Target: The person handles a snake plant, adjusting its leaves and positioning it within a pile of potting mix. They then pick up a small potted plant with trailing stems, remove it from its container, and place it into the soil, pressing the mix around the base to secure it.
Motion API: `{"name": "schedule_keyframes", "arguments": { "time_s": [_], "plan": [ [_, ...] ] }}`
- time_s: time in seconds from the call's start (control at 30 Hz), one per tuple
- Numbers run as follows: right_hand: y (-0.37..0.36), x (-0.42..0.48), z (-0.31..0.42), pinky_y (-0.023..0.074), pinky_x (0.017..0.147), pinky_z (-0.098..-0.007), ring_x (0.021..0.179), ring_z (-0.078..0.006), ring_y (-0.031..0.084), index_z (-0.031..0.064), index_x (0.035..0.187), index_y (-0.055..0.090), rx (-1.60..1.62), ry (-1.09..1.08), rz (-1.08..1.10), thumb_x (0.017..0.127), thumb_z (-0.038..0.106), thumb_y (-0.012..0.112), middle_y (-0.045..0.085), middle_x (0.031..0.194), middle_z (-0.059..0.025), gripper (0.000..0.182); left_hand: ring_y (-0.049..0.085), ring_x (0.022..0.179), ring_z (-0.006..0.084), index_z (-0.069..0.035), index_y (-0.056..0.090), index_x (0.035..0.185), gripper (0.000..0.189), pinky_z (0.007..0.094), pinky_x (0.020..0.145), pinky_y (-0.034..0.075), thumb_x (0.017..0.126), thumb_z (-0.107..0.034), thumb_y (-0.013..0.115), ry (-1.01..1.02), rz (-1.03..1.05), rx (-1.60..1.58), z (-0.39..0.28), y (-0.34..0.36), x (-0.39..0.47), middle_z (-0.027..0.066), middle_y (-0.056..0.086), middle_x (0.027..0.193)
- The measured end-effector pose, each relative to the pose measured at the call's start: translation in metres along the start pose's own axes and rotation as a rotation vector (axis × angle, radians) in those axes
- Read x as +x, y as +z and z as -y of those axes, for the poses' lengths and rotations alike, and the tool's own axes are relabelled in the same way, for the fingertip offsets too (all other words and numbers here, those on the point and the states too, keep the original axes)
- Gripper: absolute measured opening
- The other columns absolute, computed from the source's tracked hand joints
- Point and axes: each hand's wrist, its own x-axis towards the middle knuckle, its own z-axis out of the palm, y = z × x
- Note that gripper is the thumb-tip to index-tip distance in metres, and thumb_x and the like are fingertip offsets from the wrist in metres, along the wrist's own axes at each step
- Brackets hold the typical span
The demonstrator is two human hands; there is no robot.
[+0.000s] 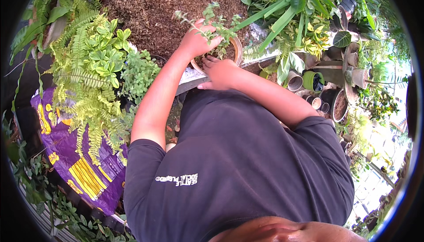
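Observation:
A round clay-coloured pot (238, 51) stands near the front edge of the work surface, with a small leafy green plant (212, 17) in it. My left hand (198, 40) reaches over the pot's left side, its thumb and fingers around the plant's stems; leaves partly cover the fingertips. My right hand (222, 73) lies at the near side of the pot, fingers extended into it at the plant's base and thumb apart outside the rim. Both hands hide part of the rim and the potting mix inside.
Loose brown potting mix (149, 13) spreads beyond the pot. Ferns (82, 56) and variegated plants (107, 55) crowd the left, above a purple plastic bag (89, 162). Long-leaved plants (281, 13), a lime-green pot (313, 81) and several other pots (338, 104) stand at right.

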Motion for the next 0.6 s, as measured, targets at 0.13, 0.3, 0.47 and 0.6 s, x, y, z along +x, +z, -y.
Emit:
{"name": "schedule_keyframes", "arguments": {
  "time_s": [0.13, 0.3, 0.47, 0.6],
  "plan": [
    [-0.027, -0.032, -0.007, 0.0364, 0.119, -0.0536, 0.14, -0.0356, 0.052, -0.0084, 0.136, 0.061, 0.173, 0.24, 0.215, 0.099, 0.066, 0.048, 0.053, 0.151, -0.025, 0.083, 0.063, 0.12, 0.0366, -0.004, 0.077, 0.107, 0.046, 0.045, 0.109, 0.048, 0.086, -0.045, 0.078, -0.113, 0.049, 0.062, -0.013, -0.008, -0.001, 0.018, 0.073, 0.116],
    [-0.008, -0.036, 0.002, 0.0182, 0.12, -0.0703, 0.145, -0.0334, 0.048, -0.0062, 0.135, 0.062, -0.118, 0.39, -0.007, 0.098, 0.072, 0.043, 0.049, 0.154, -0.0262, 0.088, 0.061, 0.123, 0.0366, -0.005, 0.077, 0.111, 0.045, 0.0448, 0.105, 0.051, 0.087, -0.044, 0.076, -0.187, 0.032, 0.108, -0.038, -0.015, -0.004, 0.0189, 0.073, 0.118],
    [-0.004, -0.023, -0.003, 0.0065, 0.121, -0.0728, 0.155, -0.0326, 0.031, -0.0096, 0.152, 0.041, -0.102, 0.433, 0.059, 0.09, 0.088, 0.032, 0.035, 0.163, -0.0259, 0.116, 0.061, 0.124, 0.0394, -0.007, 0.078, 0.11, 0.044, 0.0463, 0.105, 0.051, 0.086, -0.043, 0.076, -0.193, -0.007, 0.056, -0.026, -0.005, -0.011, 0.0189, 0.072, 0.122],
    [-0.03, -0.018, -0.01, 0.0076, 0.121, -0.0725, 0.156, -0.0345, 0.029, -0.0121, 0.152, 0.039, 0.017, 0.43, 0.209, 0.089, 0.091, 0.027, 0.034, 0.164, -0.0261, 0.121, 0.06, 0.126, 0.0396, -0.008, 0.078, 0.106, 0.042, 0.047, 0.104, 0.052, 0.085, -0.044, 0.078, -0.118, -0.035, 0.122, -0.003, 0.01, -0.019, 0.0167, 0.074, 0.119]
  ]
}}
